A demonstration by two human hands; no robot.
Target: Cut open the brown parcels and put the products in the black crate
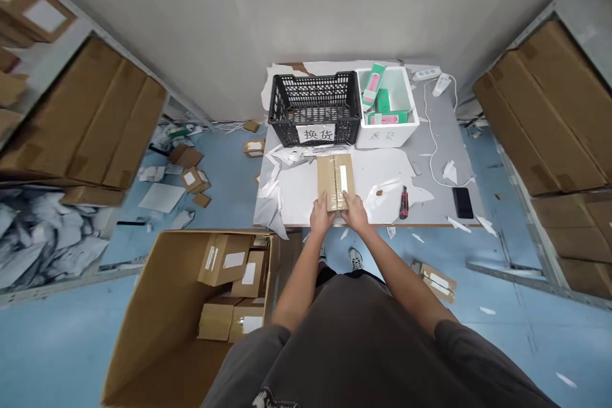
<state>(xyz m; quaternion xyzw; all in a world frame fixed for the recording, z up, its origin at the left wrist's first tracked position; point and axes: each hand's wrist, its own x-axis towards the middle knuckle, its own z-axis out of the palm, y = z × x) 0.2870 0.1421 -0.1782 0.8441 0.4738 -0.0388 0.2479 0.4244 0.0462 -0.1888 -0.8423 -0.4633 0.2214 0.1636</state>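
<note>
Head view: at the far left, brown cartons (90,115) sit on a shelf, with crumpled paper (48,229) heaped below them. Right of that, small boxes and scraps lie on the blue floor (210,185). At the lower left, a big open bin of cardboard (162,306) holds several small taped boxes (224,259) with white labels, gathered toward its right side.

Upper centre, a black crate (285,134) stands on the table (444,115), a white sign with black characters on its front. Below it, mid-frame, the left hand (321,213) grips the near left corner of a parcel (327,175), brown, with clear tape and a white label strip. The right hand (354,211) grips its near right corner, so both hands are closed on it; whether it rests on the table or is slightly lifted, I cannot tell.

Touching the crate on the right, a white tub (399,138) holds green-and-pink packs (373,84). Farther right lie a red-and-black knife (404,203), a white cable (433,140) and, near the table's right end, a dark phone (463,203). More cartons (545,108) fill the right edge.
</note>
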